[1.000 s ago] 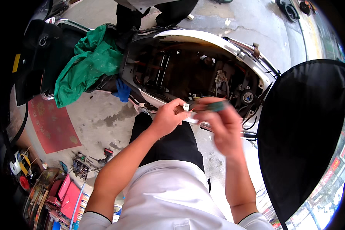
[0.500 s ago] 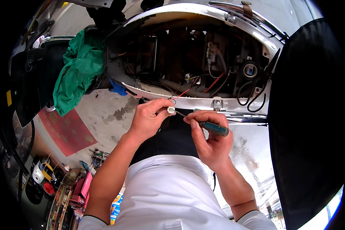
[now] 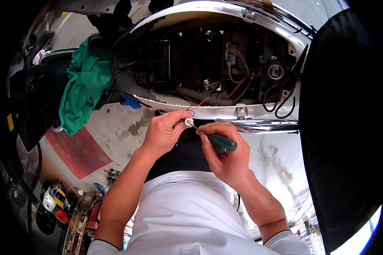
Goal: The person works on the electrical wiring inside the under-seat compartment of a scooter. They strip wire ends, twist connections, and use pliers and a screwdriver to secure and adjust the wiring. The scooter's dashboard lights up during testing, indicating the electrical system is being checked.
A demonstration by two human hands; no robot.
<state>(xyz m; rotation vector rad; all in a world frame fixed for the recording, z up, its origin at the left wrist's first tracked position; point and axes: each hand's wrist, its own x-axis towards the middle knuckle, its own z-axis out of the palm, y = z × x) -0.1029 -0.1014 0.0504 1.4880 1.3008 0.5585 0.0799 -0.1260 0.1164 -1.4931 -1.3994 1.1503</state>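
Note:
Between the thumb and fingers of my left hand (image 3: 162, 131) is a small white plastic wire connector (image 3: 189, 122). Thin wires, one of them a red wire (image 3: 203, 102), run near it from the open scooter body (image 3: 208, 111). My right hand (image 3: 230, 159) is closed round a screwdriver (image 3: 224, 143) with a dark teal handle. Its thin shaft points left, and the tip meets the connector's open end; how far in it reaches I cannot tell. Both hands are just on my side of the white body rim.
Inside the body are loose cables, a grey wire bundle (image 3: 244, 63) and a round lock-like fitting (image 3: 275, 72). A chrome rail (image 3: 259, 126) runs along the near right side. Green cloth (image 3: 87, 85) hangs at the left; a black cover (image 3: 344, 127) stands right. Tools lie lower left.
My right hand has moved left with the screwdriver, bringing its handle closer to the connector. My left hand stays nearly in place, the connector turned slightly. The whole view has shifted a little.

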